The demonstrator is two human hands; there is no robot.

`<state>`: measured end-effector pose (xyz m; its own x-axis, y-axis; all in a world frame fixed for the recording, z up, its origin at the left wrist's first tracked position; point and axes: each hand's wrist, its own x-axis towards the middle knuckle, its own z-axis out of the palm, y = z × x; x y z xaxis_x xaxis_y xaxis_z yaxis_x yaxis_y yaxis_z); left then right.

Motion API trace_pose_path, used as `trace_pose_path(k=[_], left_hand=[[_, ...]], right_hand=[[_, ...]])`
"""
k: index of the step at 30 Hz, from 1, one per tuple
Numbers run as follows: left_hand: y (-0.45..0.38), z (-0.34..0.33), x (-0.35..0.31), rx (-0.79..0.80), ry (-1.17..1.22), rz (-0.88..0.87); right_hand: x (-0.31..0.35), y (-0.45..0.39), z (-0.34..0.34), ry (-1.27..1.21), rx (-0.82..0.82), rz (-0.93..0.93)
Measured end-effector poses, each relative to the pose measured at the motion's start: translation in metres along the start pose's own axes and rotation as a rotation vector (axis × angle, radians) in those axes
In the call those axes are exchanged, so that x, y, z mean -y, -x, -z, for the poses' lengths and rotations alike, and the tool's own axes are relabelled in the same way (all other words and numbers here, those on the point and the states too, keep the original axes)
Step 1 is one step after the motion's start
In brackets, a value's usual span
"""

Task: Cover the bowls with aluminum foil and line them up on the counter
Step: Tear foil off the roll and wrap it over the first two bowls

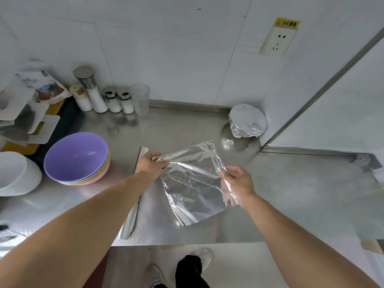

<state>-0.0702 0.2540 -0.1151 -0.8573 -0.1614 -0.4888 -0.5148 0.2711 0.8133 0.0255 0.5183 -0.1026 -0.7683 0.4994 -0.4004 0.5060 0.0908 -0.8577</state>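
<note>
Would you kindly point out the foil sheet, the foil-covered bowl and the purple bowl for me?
foil sheet (191, 183): head view, the middle of the sheet.
foil-covered bowl (247, 119): head view, its flat foil top.
purple bowl (74, 156): head view, its inner wall.

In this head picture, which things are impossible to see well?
- Covered bowl: contents hidden by foil.
- Stacked bowls: count unclear under the purple one.
- Foil roll: partly hidden by the left arm.
- White plates: cut by the left edge.
</note>
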Motion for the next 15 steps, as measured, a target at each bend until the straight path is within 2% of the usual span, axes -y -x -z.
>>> trace_pose_path(k=[2, 6, 9, 11, 13, 15], left_hand=[[-0.005, -0.002, 0.003, -0.009, 0.003, -0.004], [-0.014, -0.007, 0.000, 0.065, 0.184, -0.003], [-0.020, -0.011, 0.001, 0.038, 0.078, -0.052], [-0.015, -0.012, 0.000, -0.059, -0.043, -0.160], [-0.001, -0.010, -0.004, -0.125, -0.193, -0.395], [0.021, -0.012, -0.008, -0.003, -0.405, -0.644]], right_hand=[[-0.002, -0.002, -0.004, -0.031, -0.008, -0.002], [-0.003, -0.007, -0.004, -0.040, -0.079, 0.032], [-0.005, -0.007, -0.003, -0.077, -0.096, 0.056], [-0.006, -0.006, -0.002, -0.070, -0.116, 0.044], [-0.007, -0.007, 0.001, 0.083, -0.170, 0.069], [-0.005, -0.007, 0.003, 0.378, -0.250, 0.237]])
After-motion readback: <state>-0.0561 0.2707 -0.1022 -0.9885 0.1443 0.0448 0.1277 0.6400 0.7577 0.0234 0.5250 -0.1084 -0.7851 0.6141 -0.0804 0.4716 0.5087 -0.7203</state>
